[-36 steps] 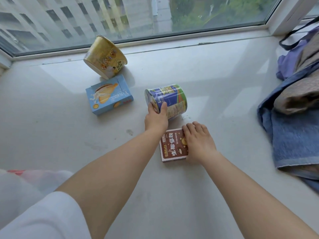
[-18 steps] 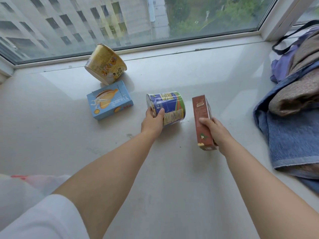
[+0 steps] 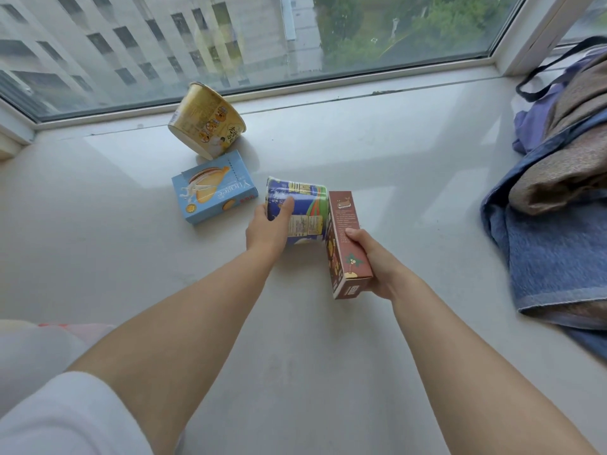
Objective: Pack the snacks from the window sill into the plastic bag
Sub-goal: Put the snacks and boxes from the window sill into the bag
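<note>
My left hand (image 3: pixel 267 229) grips a blue and green snack cup (image 3: pixel 303 208) lying on its side in the middle of the white window sill (image 3: pixel 377 165). My right hand (image 3: pixel 377 261) holds a brown-red snack box (image 3: pixel 346 244) upright on its edge, its top touching the cup's right side. A light blue biscuit box (image 3: pixel 215 187) lies flat to the left of the cup. Behind it a yellow noodle bowl (image 3: pixel 205 121) tilts near the window frame. A pale plastic bag (image 3: pixel 36 353) shows at the lower left, partly hidden by my sleeve.
A blue towel (image 3: pixel 555 257) with brown and purple cloth piled on it covers the sill's right side, and a black strap (image 3: pixel 558 64) loops above it. The window glass and frame (image 3: pixel 295 87) run along the back.
My right hand picked the brown-red box off the sill, turned it onto its edge and brought it against the cup. My left hand kept its hold on the cup and tilted it.
</note>
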Tool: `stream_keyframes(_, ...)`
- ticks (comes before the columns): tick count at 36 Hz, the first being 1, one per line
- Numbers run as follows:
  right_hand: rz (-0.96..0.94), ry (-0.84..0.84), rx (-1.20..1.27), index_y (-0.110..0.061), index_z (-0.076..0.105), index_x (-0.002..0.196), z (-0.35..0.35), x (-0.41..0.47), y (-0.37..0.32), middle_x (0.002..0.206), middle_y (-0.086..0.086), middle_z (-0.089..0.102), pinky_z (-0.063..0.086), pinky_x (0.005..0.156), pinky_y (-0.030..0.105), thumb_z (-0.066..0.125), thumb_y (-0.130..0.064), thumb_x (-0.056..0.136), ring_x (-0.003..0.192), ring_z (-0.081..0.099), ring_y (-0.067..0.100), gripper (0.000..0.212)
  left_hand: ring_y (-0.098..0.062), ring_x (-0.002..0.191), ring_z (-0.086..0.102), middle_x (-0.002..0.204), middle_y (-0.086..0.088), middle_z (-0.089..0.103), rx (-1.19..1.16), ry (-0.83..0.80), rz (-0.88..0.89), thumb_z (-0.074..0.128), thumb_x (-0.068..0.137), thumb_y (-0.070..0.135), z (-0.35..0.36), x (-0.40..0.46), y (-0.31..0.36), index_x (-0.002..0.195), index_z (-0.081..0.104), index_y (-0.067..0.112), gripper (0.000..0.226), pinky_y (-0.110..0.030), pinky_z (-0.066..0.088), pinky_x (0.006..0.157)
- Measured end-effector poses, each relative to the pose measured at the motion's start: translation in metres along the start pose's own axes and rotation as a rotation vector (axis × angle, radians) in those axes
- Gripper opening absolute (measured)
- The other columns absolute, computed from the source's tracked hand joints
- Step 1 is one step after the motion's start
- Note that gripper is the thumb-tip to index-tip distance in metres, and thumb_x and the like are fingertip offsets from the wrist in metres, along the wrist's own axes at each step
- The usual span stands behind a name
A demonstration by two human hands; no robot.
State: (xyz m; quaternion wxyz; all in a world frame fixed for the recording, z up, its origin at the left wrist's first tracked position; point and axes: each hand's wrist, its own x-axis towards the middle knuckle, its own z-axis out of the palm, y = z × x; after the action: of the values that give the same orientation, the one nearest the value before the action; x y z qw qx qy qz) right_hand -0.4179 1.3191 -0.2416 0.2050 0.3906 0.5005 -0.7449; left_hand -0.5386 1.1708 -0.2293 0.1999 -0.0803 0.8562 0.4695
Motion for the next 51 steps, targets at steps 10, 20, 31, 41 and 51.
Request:
stream_keyframes(10, -0.08, 0.186, -0.188, -0.027, 0.052, 0.116, -0.026, -0.028, 0.005, 0.085, -0.003, 0.066, 0.046, 0.052, 0.018, 0.055, -0.043, 0.088, 0.059, 0.063, 0.009, 0.032, -0.019, 0.101, 0.06, 0.113, -0.003, 0.06, 0.153, 0.031, 0.249, 0.068, 0.081, 0.036, 0.015, -0.012, 0.012, 0.12, 0.054, 0.024, 0.042, -0.034, 0.05, 0.088)
stream_keyframes(20, -0.046, 0.717, -0.277, -0.046, 0.034, 0.137, -0.052, -0.056, 0.018, 0.132, 0.008, 0.043, 0.038, 0.104, 0.041, 0.063, -0.064, 0.061, 0.119, 0.047, 0.03, 0.083, -0.036, 0.125, 0.049, 0.124, -0.008, 0.06, 0.738, -0.077, 0.932, 0.077, 0.058, 0.023, 0.059, -0.046, 0.005, 0.102, 0.067, 0.019, 0.044, -0.039, 0.027, 0.104)
stream_keyframes(31, -0.167, 0.742, -0.435, -0.044, 0.024, 0.142, -0.034, -0.054, -0.004, 0.131, 0.011, 0.038, 0.031, 0.105, 0.042, 0.06, -0.061, 0.074, 0.123, 0.038, 0.032, 0.079, -0.024, 0.126, 0.042, 0.137, -0.004, 0.048, 0.351, 0.07, 0.749, 0.057, 0.087, 0.023, 0.045, -0.052, 0.013, 0.123, 0.06, 0.019, 0.036, -0.034, 0.023, 0.109)
stream_keyframes(41, -0.13, 0.759, -0.487, -0.04, 0.02, 0.146, -0.032, -0.045, -0.017, 0.133, 0.013, 0.035, 0.032, 0.105, 0.044, 0.058, -0.061, 0.077, 0.124, 0.036, 0.035, 0.081, -0.024, 0.105, 0.059, 0.114, -0.006, 0.062, 0.052, -0.049, -0.245, 0.082, 0.056, 0.057, 0.042, -0.017, 0.019, 0.111, 0.058, 0.01, 0.076, -0.037, 0.051, 0.091)
stream_keyframes(51, -0.14, 0.743, -0.523, -0.042, 0.018, 0.146, -0.019, -0.047, -0.011, 0.131, 0.013, 0.035, 0.032, 0.104, 0.044, 0.059, -0.06, 0.077, 0.123, 0.036, 0.033, 0.082, -0.018, 0.058, 0.047, 0.076, -0.007, 0.061, -0.136, -0.12, -0.211, 0.08, 0.068, 0.046, 0.021, -0.027, -0.007, 0.07, 0.052, 0.016, 0.042, -0.026, 0.039, 0.054)
